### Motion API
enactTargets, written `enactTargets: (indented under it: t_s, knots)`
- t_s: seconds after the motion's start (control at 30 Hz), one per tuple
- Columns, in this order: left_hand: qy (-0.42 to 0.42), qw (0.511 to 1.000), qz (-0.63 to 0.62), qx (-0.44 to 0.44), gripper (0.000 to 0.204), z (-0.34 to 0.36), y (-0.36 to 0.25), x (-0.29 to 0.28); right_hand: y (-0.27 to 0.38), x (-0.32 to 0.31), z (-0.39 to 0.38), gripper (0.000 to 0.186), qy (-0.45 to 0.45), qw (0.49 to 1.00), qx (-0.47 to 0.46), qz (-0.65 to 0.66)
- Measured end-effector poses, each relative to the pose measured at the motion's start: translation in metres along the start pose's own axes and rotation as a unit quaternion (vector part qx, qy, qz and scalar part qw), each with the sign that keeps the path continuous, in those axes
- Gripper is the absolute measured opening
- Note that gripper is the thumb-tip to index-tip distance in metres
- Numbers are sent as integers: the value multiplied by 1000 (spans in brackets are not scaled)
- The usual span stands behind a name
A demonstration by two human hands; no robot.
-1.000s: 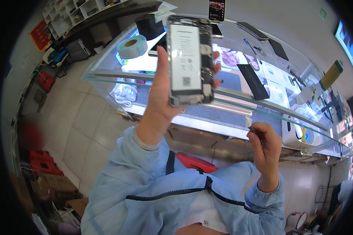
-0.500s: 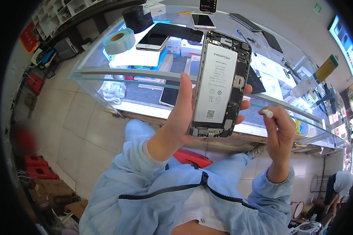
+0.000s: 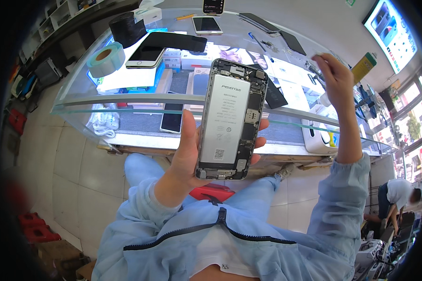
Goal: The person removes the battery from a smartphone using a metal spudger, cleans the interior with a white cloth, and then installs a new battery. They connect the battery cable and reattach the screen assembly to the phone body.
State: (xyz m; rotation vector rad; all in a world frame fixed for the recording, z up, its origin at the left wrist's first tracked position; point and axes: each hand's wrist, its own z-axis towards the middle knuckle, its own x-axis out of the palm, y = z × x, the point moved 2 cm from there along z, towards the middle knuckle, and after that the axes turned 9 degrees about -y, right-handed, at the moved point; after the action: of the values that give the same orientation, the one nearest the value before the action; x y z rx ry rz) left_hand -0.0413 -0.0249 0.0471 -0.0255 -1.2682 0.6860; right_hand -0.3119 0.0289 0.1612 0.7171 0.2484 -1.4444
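Note:
My left hand (image 3: 182, 161) is closed round an opened smartphone (image 3: 226, 124), thumb on one edge and fingertips on the other. Its screen is off, baring a long silver-white battery and dark circuit parts. My right hand (image 3: 335, 79) is raised over the right side of the glass counter, its fingers pinched. A small white wad, seen more plainly earlier, shows only faintly at the fingertips. Beyond the phone, a loose black battery (image 3: 275, 95) lies on the counter.
On the glass counter (image 3: 140, 99) lie a tape roll (image 3: 106, 60), a white-framed phone (image 3: 145, 57), another phone (image 3: 207, 25), a blue pen (image 3: 257, 41) and small screws (image 3: 229, 47). A yellow-green bottle (image 3: 364, 68) stands right. Another person (image 3: 398, 196) bends over at the far right.
My right hand has gone up and away from beside the phone to over the counter. The opened phone stays in my left hand; the whole view has shifted.

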Motion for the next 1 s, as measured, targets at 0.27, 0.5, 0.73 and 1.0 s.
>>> enactTargets:
  t_s: [0.27, 0.5, 0.73, 1.0]
  knots:
    - [10, 1000, -14, 8, 94, -9, -7, 1, -48, 92, 50, 23, 142, 953, 53, -264]
    - [-14, 1000, -11, 11, 94, -17, -11, 1, -77, 103, 57, 20, 152, 949, 21, -275]
    - [-90, 993, 42, 61, 92, -17, -6, 4, 92, 46, 10, 17, 131, 989, -46, 51]
    - [-100, 987, 91, 82, 86, -19, 6, -1, 153, 24, -67, 31, 131, 974, -16, 184]
